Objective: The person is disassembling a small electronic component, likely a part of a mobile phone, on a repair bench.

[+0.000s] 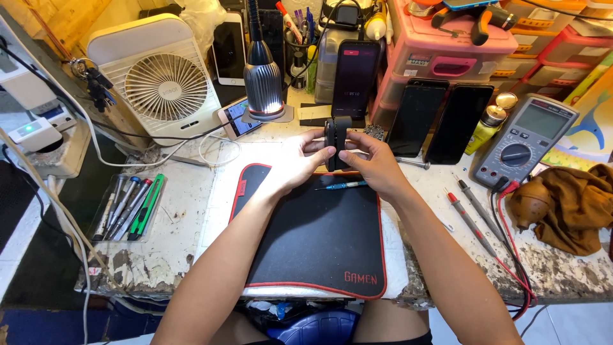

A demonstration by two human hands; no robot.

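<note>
Both hands hold a small black, slab-shaped device (337, 142) upright, above the far edge of a black rectangular mat with red stitched border (319, 243), directly under the lit head of a grey metal desk lamp (264, 89). The left hand (295, 165) grips the device from its left side, fingers wrapped across the near face; the right hand (373, 163) clasps the opposite side, thumb and fingers pressing the edge. The device appears rigid and light, with smooth faces that are probably slippery; judged from its shape, it is best held by the narrow side edges, not by the flat faces. Whether its rear cover is on or off cannot be told. A slim screwdriver with a blue handle (341, 185) lies on the mat just below the hands. On the worn white bench (179, 223), to the left, a clear tray of screwdrivers and green-handled tweezers (129, 207) lies well apart from the mat. To the right stand two dark phones (440, 121) leaning against pink plastic drawers (447, 48), a grey digital multimeter (527, 140) with red and black probes (472, 214), and a brown cloth (568, 204). A white desk fan (163, 80) stands at the rear left.
</note>
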